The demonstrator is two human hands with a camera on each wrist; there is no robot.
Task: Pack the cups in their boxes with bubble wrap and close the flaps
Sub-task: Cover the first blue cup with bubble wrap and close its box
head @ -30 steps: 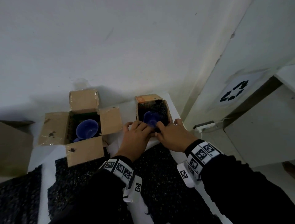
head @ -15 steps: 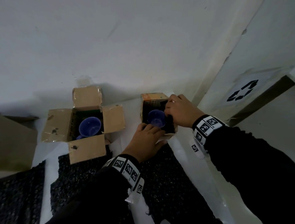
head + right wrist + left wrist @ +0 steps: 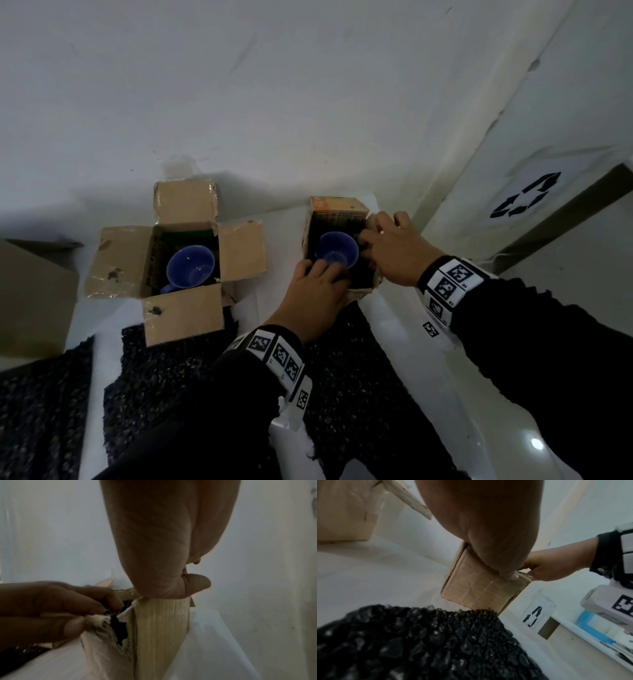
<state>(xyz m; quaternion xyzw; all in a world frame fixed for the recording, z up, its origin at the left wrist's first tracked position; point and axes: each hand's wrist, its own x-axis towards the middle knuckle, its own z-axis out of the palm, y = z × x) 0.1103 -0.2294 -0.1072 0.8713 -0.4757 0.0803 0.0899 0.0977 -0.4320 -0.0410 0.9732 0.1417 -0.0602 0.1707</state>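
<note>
Cups: two blue ones, each in its own cardboard box on the white table [image 3: 274, 308]. Right-hand cup [image 3: 337, 248] sits upright in the small box [image 3: 342, 214], w/ black bubble wrap [image 3: 363, 277] packed round it inside. Left hand [image 3: 313, 298] is at the near edge of that box, fingers bent over the rim and into the wrap beside the cup; left thumb pinches the torn near wall from outside (right wrist view). Right hand [image 3: 397, 251] is on the box's right wall, fingers curled over the top edge, thumb outside. Other cup [image 3: 190, 265] sits in the larger box [image 3: 120, 260] to the left, well apart, all four flaps open. Loose black bubble wrap sheets [image 3: 164, 373] lie on the table nearer the person.
</note>
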